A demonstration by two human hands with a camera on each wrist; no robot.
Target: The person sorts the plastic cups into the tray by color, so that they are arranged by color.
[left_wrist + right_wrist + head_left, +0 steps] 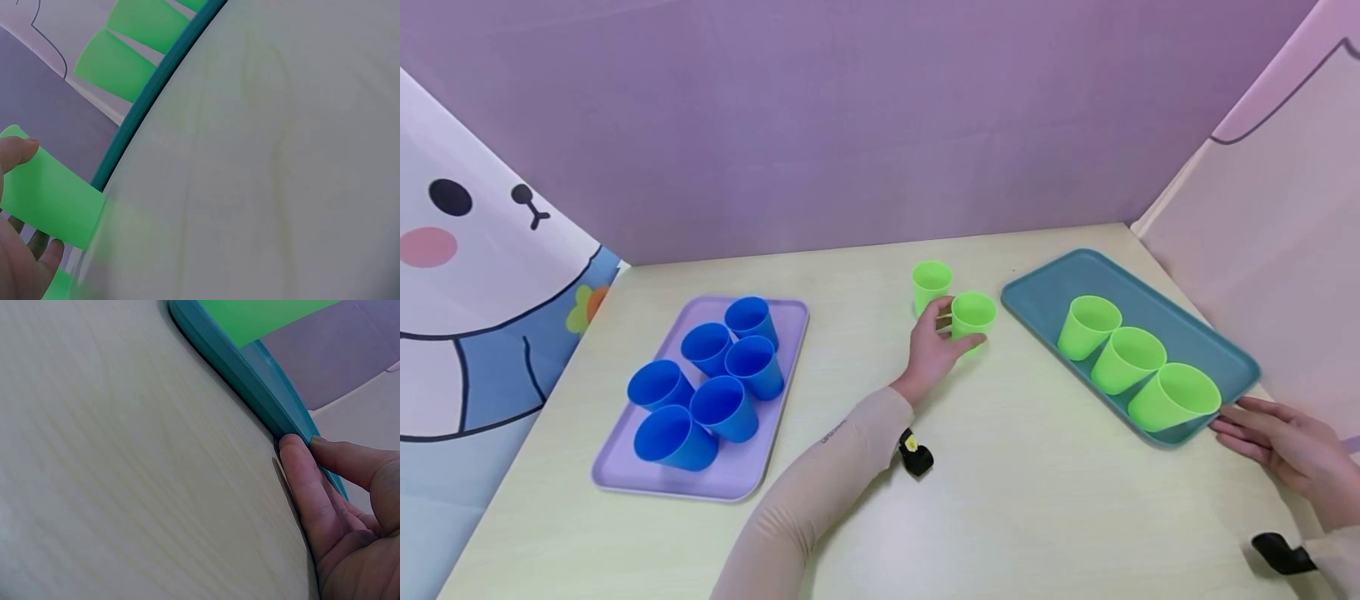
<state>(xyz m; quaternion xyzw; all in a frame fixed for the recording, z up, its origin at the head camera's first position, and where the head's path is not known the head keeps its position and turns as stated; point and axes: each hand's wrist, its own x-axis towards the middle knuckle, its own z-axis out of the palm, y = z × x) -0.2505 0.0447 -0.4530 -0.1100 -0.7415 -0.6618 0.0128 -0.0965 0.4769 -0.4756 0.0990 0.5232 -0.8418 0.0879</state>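
My left hand (934,354) grips a light green plastic cup (973,312) around its side, near the middle of the table. In the left wrist view the thumb and fingers lie on opposite sides of this cup (53,194), which is tilted in that picture. Just behind the hand stands another green cup (931,279). At the right, my right hand (1292,442) holds the near corner of a teal tray (1105,279). Its thumb (340,459) is at the rim, with the fingers against the outer side. Three green cups (1127,358) stand in a row along the tray's near side.
A lilac tray (793,321) with several blue cups (722,408) is on the left of the pale wooden table (1000,500). A purple backdrop (880,125) rises behind the table, and printed cloth panels (1285,233) flank it.
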